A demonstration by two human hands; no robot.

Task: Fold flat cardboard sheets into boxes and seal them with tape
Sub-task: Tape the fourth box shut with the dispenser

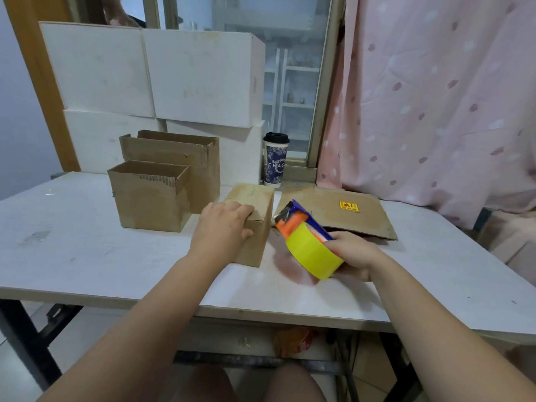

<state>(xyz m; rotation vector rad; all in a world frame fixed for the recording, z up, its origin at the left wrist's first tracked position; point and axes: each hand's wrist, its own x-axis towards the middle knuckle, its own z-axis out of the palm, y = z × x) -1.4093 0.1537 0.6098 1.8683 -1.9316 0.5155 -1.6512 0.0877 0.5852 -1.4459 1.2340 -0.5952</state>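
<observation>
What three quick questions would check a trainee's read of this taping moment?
1. True or false: nothing holds the tape dispenser.
2. The left hand rests on: A the closed box; B an open box; C the cup.
3. How many open-topped boxes stand on the table?
Key: 1 false, the right hand grips it; 2 A; 3 two.

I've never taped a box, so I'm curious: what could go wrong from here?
The small box is steadied only by the left hand resting on its top; a tape pull might slide it. The tape dispenser in the right hand points its front end near those fingers, which might get nicked. The lidded cup stands just behind and could be knocked.
</observation>
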